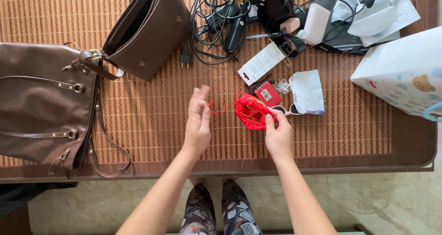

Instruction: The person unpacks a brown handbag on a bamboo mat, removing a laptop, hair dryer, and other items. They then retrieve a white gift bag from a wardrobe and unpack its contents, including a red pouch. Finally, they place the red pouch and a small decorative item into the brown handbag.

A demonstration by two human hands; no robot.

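Bare forearms, ring on left hand (pixel 198 122) (patterned trousers (pixel 221 214)).

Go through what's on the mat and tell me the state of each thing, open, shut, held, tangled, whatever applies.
Red drawstring pouch: mouth open, held by right hand.
Red cord: pulled out sideways, pinched by left hand.
Small brown bag: lying on its side, top open.
Large brown bag: lying flat, straps loose.
Black cables: tangled, plug unplugged.
Red notebook: closed.
White box: closed as far as visible.
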